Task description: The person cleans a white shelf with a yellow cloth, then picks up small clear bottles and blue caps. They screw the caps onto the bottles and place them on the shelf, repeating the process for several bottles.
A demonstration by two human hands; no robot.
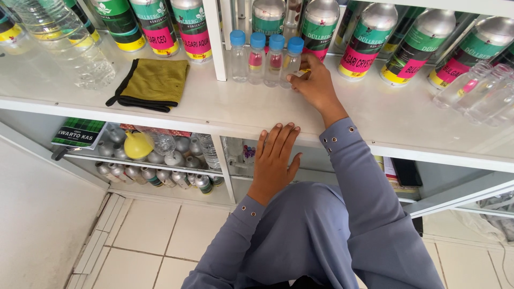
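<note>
The left hand point(274, 160) lies nearest, palm down and flat against the front edge of the white shelf point(214, 109), fingers straight and close together, holding nothing. Both forearms wear grey sleeves with small metal eyelets at the cuffs.

Farther in, the right hand point(313, 83) reaches across the shelf top. Its fingers are curled around the rightmost small bottle point(294, 59), touching the bottle's lower body; whether the grip is fully closed cannot be told. This bottle is clear with a blue cap and stands upright at the right end of a row of four small blue-capped bottles point(265, 56), all standing side by side just right of a white vertical divider point(218, 40).

To the left of the divider, a folded olive cloth point(152, 83) with black trim lies flat on the shelf.

At the back, large silver bottles point(369, 35) with green and pink labels stand in a line. Clear plastic bottles point(64, 45) occupy the far left corner.
</note>
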